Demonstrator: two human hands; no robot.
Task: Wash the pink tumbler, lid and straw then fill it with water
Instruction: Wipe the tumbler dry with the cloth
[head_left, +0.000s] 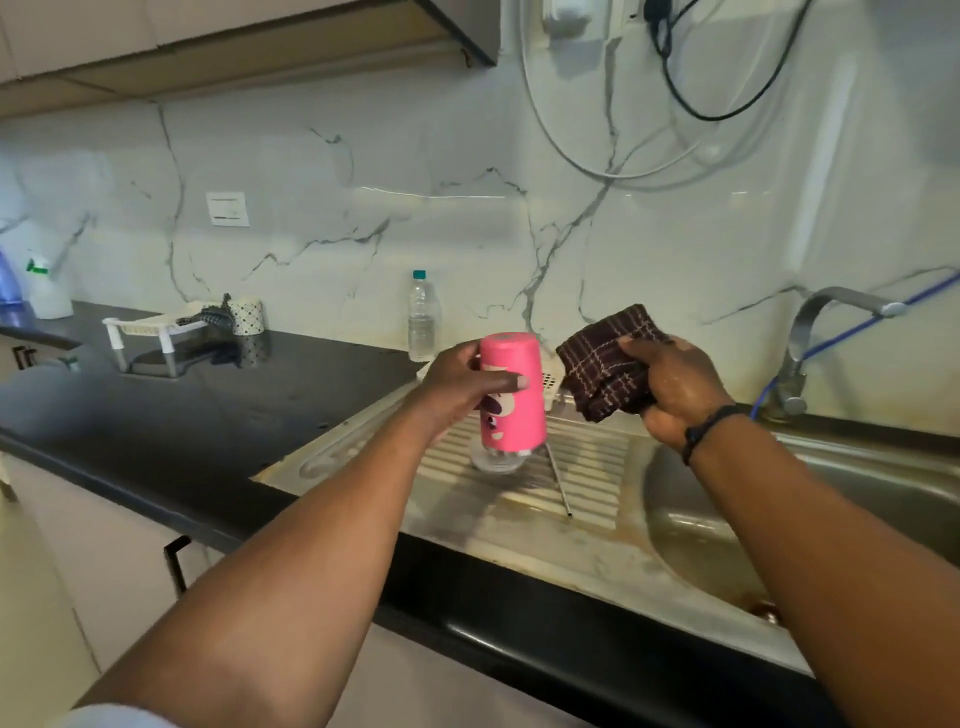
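My left hand (457, 384) grips the pink tumbler (514, 410), which is held upside down above the ribbed steel draining board (587, 467). A clear lid (496, 460) lies on the board right under the tumbler's mouth. The metal straw (558, 480) lies on the board beside it, pointing toward me. My right hand (670, 387) holds a folded dark brown checked cloth (605, 361) to the right of the tumbler, apart from it.
The steel sink basin (831, 519) is at the right with a tap (810, 338) behind it. A clear water bottle (423, 317) stands by the wall. A white rack (156, 332) and a patterned cup (247, 314) sit on the black counter (182, 415).
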